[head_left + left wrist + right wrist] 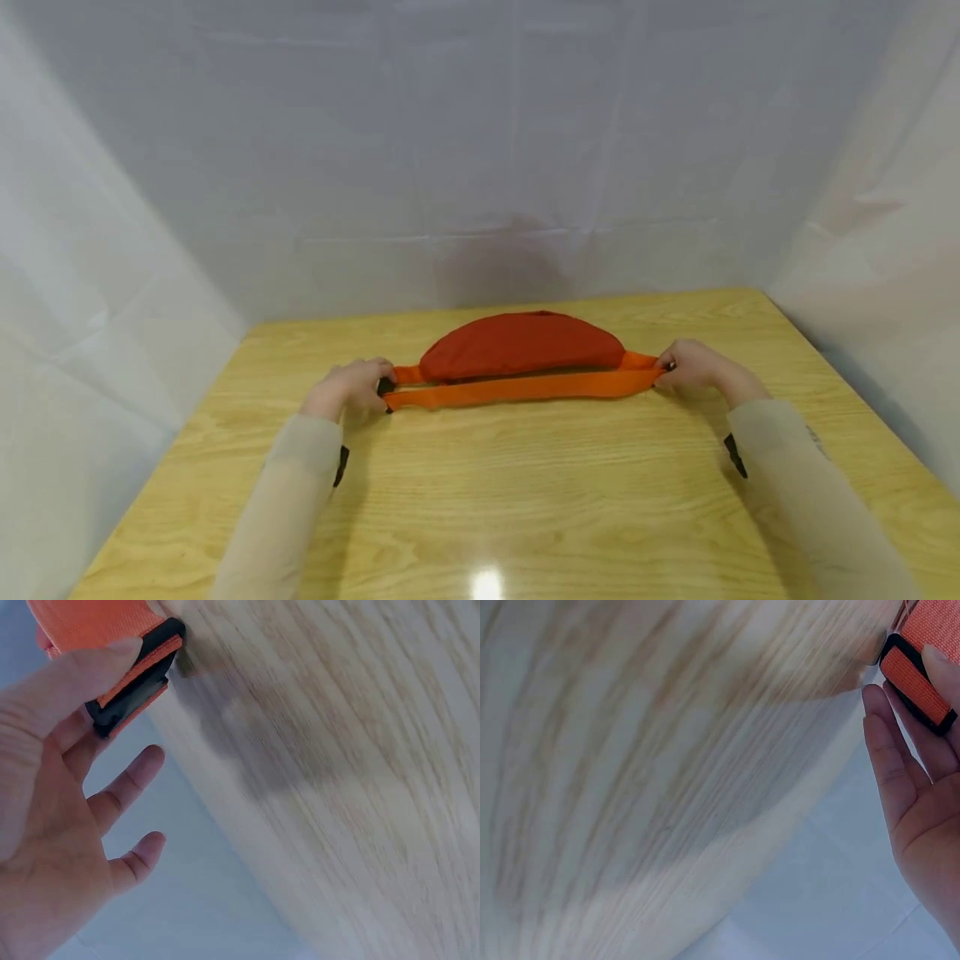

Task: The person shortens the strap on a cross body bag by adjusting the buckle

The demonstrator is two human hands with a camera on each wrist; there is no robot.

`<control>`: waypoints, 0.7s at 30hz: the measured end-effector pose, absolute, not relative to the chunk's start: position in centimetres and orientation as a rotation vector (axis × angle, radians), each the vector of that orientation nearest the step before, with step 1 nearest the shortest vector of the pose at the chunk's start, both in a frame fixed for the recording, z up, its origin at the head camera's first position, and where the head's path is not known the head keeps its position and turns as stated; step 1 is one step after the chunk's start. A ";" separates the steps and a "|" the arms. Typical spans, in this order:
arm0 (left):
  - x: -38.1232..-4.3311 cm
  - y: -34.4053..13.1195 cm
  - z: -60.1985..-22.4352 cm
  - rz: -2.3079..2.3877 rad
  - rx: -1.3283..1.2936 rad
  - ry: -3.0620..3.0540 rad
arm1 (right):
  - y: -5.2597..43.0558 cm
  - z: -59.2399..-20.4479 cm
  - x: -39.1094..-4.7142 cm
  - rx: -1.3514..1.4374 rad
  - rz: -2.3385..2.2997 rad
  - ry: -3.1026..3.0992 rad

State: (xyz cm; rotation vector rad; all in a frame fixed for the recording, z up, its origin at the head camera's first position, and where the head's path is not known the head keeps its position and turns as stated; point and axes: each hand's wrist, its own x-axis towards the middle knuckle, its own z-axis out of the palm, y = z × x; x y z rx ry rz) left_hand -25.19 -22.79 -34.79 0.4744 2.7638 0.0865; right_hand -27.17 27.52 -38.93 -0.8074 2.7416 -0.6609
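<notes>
A red waist bag (525,343) lies near the far side of the table, its curved edge facing away. Its orange strap (517,388) runs in front of it, stretched roughly straight between two hands. At the left end my left hand (351,388) pinches a black strap buckle (133,706) between thumb and forefinger, while other fingers stay spread. The right hand (697,367) holds the strap's other end at a black slider (939,727), its thumb on the orange webbing. Part of the slider and some fingertips are hidden in the right wrist view.
The wooden table (510,492) stretches toward me, with a bright light reflection near its front. White sheeting (480,150) hangs behind the table and at both sides. Black bands (736,456) show at the wrists beside light sleeves.
</notes>
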 end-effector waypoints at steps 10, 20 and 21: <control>-26.0 -22.2 -35.2 0.097 0.451 2.774 | 27.8 -39.1 -27.3 -0.750 -0.672 2.793; -25.2 -22.5 -34.9 0.058 0.494 2.767 | 25.5 -38.9 -26.3 -0.802 -0.559 2.832; -25.0 -22.5 -34.9 0.052 0.498 2.780 | 25.2 -38.9 -26.2 -0.793 -0.571 2.825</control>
